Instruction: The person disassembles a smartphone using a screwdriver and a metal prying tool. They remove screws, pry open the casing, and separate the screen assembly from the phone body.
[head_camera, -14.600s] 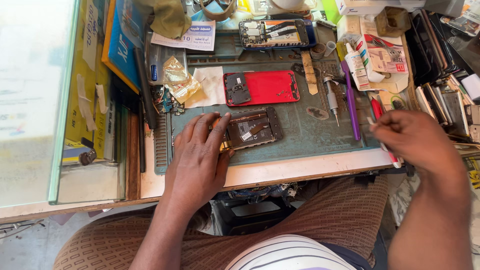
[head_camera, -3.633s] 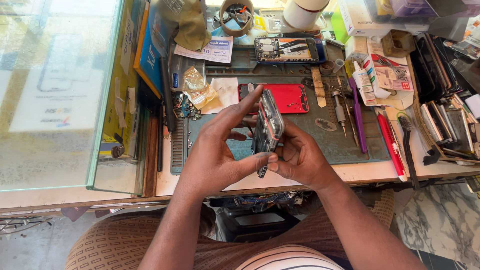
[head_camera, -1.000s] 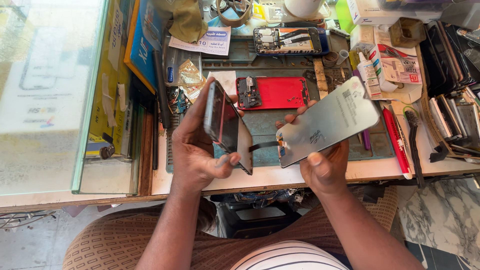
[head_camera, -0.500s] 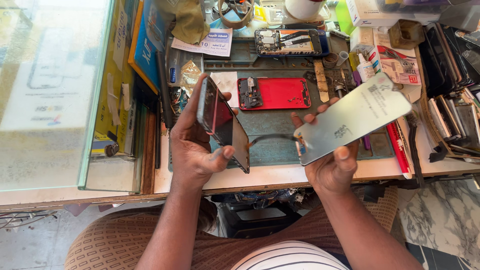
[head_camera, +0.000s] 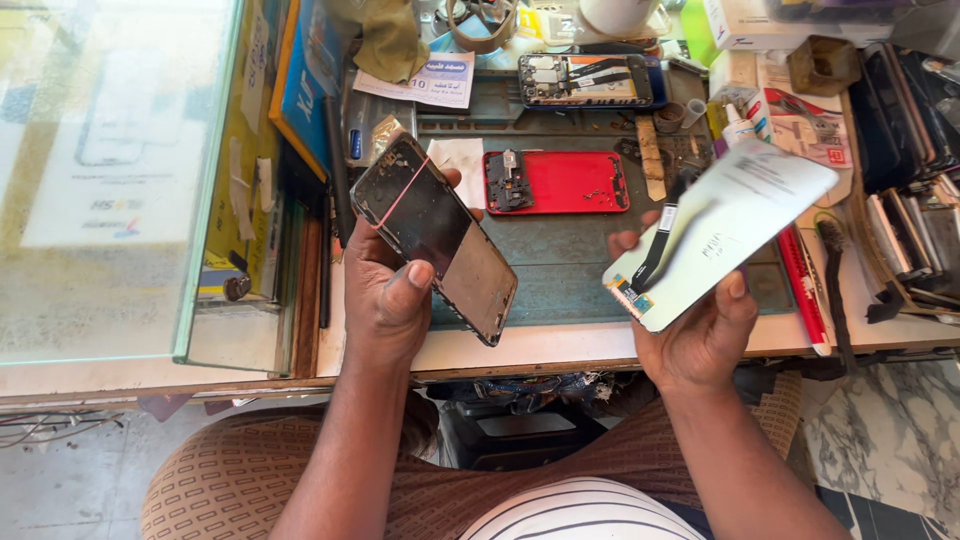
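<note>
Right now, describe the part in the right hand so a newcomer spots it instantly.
Start at the green work mat on the bench. Above its right edge the right hand holds a display panel: pale silver back up, black flex cable dangling, unlike the dark phone frame in the left hand.

Single head view, looking steeply down, close over workbench (head_camera: 560, 345) edge and lap.

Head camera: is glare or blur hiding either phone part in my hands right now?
Head view: the white screen panel in the right hand is washed out and slightly motion-blurred toward its upper end; its black flex cable still reads clearly. The dark phone frame in the left hand is sharp, with mild sheen. The glass counter at left shows strong glare.
</note>
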